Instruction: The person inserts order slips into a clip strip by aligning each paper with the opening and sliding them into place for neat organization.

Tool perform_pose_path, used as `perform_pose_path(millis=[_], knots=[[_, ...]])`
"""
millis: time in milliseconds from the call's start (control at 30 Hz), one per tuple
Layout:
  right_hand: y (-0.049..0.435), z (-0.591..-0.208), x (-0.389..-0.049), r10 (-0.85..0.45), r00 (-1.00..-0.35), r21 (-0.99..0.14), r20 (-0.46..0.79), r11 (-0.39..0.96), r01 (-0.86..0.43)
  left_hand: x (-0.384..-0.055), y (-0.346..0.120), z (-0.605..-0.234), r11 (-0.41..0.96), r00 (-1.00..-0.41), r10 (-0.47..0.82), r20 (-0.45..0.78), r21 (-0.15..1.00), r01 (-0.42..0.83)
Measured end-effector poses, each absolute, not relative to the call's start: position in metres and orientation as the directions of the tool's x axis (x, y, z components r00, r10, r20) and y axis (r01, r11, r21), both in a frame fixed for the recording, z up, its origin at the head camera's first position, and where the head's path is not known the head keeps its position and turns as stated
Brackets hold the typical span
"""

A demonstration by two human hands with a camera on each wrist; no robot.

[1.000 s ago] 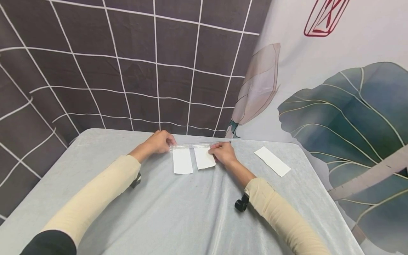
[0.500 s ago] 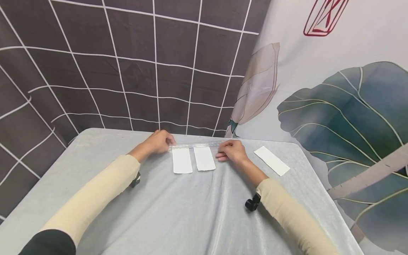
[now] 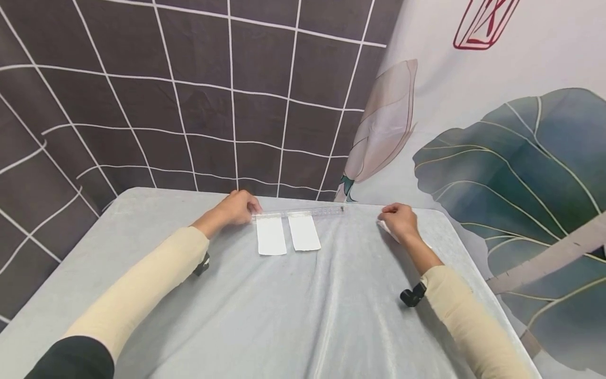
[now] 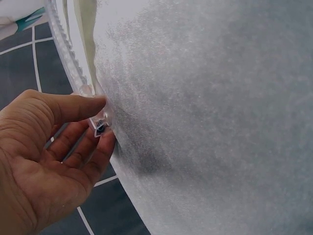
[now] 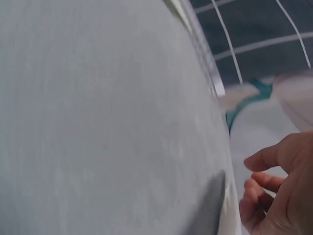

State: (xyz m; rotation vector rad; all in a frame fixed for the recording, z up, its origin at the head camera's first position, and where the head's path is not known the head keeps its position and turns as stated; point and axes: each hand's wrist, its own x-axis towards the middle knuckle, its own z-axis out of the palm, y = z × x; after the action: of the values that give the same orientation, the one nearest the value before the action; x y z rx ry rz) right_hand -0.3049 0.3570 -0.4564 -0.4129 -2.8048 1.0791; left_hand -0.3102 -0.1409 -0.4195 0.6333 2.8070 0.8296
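Note:
A clear plastic strip (image 3: 326,211) with ridges lies along the far side of the table. My left hand (image 3: 236,207) pinches its left end between thumb and fingers, as the left wrist view confirms. Two white paper pieces (image 3: 271,237) hang from the strip side by side toward me, their top edges at it. At the right, my right hand (image 3: 401,221) is over a third white paper piece (image 3: 387,228), covering most of it. In the right wrist view the thumb and fingers are apart beside that paper's edge (image 5: 226,210); nothing shows between them.
A pale grey cloth (image 3: 274,316) with soft folds covers the table. Right behind its far edge hangs a dark curtain (image 3: 189,105) with a white grid. A white curtain with printed leaves (image 3: 521,173) hangs at the right.
My right hand has let go of the right-hand paper at the strip and moved right, over the loose paper piece. My left hand has stayed at the strip's end.

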Motion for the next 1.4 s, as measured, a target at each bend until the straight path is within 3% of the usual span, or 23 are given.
perform_pose_path(millis=[67, 267, 400, 600, 833, 1000, 1200, 1400], knots=[[0.365, -0.449, -0.3, 0.315, -0.949, -0.597, -0.023, 0.757, 0.266, -0.306, -0.137, -0.409, 0.781, -0.908, 0.416, -0.049, 0.531, 0.329], [0.358, -0.413, -0.26, 0.26, -0.957, -0.392, -0.128, 0.873, 0.29, -0.333, -0.145, -0.432, 0.771, -0.9, 0.435, -0.021, 0.526, 0.36], [0.362, -0.421, -0.262, 0.228, -0.968, -0.355, -0.107, 0.9, 0.251, -0.333, -0.143, -0.433, 0.796, -0.907, 0.417, -0.059, 0.505, 0.333], [0.377, -0.448, -0.296, 0.193, -0.981, -0.423, -0.014, 0.888, 0.18, -0.354, -0.149, -0.461, 0.79, -0.91, 0.414, -0.01, 0.5, 0.354], [0.329, -0.417, -0.274, 0.14, -0.989, -0.66, -0.045, 0.739, 0.135, -0.378, -0.154, -0.487, 0.803, -0.921, 0.39, 0.004, 0.488, 0.343], [0.304, -0.42, -0.273, 0.159, -0.981, -0.72, -0.114, 0.666, 0.192, -0.358, -0.151, -0.467, 0.8, -0.913, 0.408, -0.017, 0.488, 0.349], [0.284, -0.431, -0.279, 0.199, -0.966, -0.746, -0.166, 0.615, 0.255, -0.372, -0.155, -0.482, 0.784, -0.905, 0.425, 0.031, 0.487, 0.385], [0.263, -0.438, -0.279, 0.237, -0.956, -0.781, -0.172, 0.559, 0.279, -0.325, -0.143, -0.433, 0.793, -0.905, 0.423, -0.049, 0.503, 0.343]])
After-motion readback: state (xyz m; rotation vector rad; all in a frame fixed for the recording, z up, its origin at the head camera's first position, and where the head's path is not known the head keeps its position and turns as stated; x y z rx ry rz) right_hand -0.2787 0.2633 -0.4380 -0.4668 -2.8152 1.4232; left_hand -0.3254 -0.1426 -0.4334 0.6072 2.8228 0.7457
